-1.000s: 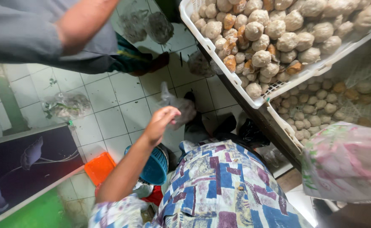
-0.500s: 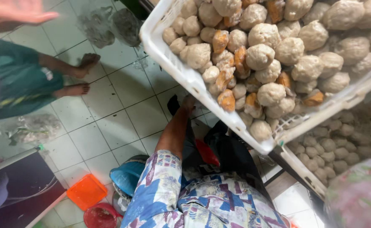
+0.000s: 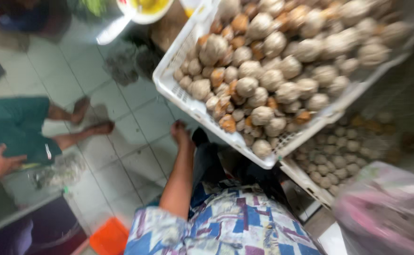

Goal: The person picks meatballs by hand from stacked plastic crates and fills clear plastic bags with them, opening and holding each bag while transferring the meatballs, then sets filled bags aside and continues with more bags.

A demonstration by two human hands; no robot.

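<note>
Change since half a second ago: the view has swung, so the white crate (image 3: 188, 101) of round pale balls now fills the upper right of the head view, and the left hand (image 3: 181, 132) has stayed low by the crate's near corner.
Change since a second ago: that hand was raised at a clear bag; it is now down beside the crate with no bag in it.
Left hand: reaching forward on a bare forearm, just below the near rim of the white crate; blurred, the fingers look loosely curled with nothing seen in them, but how far open cannot be told.
Right hand: not in view.
Balls (image 3: 247, 87): piled in the white crate, pale grey-brown, some orange-brown pieces among them.
Lower crate (image 3: 306, 179): under and behind the white crate, also holding small round balls.
Bag (image 3: 386, 208): pinkish clear plastic, right of the white crate's lower corner, blurred.
Other person: hand (image 3: 1, 163) and bare feet (image 3: 89, 118) on the tiled floor (image 3: 122, 156), well left of the white crate.
Orange tub (image 3: 110, 238): on the floor, below and left of the white crate.
</note>
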